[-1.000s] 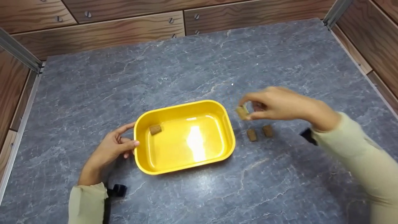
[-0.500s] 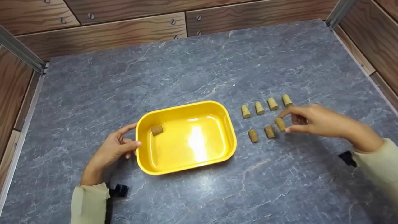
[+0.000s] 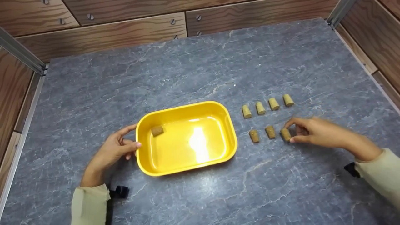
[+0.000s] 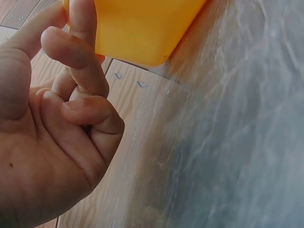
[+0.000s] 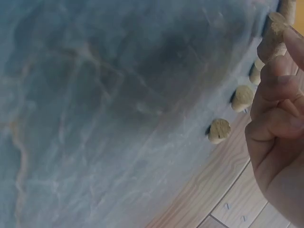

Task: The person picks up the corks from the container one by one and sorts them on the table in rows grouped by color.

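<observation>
A yellow rectangular tub (image 3: 187, 168) sits mid-table, and a brown cork (image 3: 157, 131) lies inside it near the left wall. My left hand (image 3: 111, 148) grips the tub's left rim, thumb over the edge; the left wrist view shows its other fingers curled by the yellow wall (image 4: 142, 33). My right hand (image 3: 322, 132) pinches a brown cork (image 3: 285, 134) between thumb and index finger, at the right end of a front row. Left of it lie two more brown corks, one nearer (image 3: 270, 132) and one farther (image 3: 254, 136).
Behind the brown corks runs a row of several paler tapered corks, from the leftmost pale cork (image 3: 246, 111) to the rightmost pale cork (image 3: 288, 100). The grey marbled table (image 3: 125, 78) is bounded by wood-patterned panels (image 3: 125, 34) at the back and sides.
My right hand first set a pale cork in the back row, then moved right to a brown cork and brought it slightly nearer, in line with the front row. My left hand stayed put.
</observation>
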Motion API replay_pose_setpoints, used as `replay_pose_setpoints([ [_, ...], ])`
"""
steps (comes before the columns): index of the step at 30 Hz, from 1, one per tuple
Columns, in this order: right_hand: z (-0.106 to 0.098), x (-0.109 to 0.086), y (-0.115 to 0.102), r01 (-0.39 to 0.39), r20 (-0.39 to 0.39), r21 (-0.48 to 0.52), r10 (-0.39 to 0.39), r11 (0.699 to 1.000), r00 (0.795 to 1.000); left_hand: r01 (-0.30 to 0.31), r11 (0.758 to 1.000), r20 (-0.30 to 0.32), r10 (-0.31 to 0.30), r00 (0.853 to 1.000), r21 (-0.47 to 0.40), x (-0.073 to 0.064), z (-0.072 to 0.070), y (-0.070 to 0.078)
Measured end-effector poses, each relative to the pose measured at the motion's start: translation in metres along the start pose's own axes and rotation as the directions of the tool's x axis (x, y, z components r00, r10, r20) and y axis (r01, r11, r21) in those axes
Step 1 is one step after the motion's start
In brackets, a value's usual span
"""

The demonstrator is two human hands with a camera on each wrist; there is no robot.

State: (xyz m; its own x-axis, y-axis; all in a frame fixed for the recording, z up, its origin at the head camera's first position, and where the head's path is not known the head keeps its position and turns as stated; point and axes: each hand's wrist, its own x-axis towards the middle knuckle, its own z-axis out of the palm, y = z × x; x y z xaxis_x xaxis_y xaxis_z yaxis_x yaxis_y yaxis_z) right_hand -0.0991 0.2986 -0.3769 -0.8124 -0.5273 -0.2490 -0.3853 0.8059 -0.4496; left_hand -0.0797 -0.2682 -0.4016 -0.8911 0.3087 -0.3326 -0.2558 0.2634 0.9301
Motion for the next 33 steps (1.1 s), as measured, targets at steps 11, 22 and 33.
replay_pose_setpoints([
  [11, -0.003, 0.004, 0.007, -0.099, -0.041, -0.081, 0.096, 0.992, 0.995, -0.02, 1.0, 0.027, 0.02, 0.999, -0.009, 0.0, -0.001, 0.002],
  [22, -0.004, 0.007, 0.009, -0.128, -0.066, -0.093, 0.122, 0.987, 0.99, 0.005, 0.999, 0.01, -0.004, 1.0, -0.033, -0.001, -0.001, 0.0],
  [33, -0.003, 0.009, 0.006, -0.105, -0.067, -0.103, 0.098, 0.989, 0.993, 0.004, 1.0, 0.008, -0.004, 1.0, -0.011, -0.001, -0.001, 0.0],
])
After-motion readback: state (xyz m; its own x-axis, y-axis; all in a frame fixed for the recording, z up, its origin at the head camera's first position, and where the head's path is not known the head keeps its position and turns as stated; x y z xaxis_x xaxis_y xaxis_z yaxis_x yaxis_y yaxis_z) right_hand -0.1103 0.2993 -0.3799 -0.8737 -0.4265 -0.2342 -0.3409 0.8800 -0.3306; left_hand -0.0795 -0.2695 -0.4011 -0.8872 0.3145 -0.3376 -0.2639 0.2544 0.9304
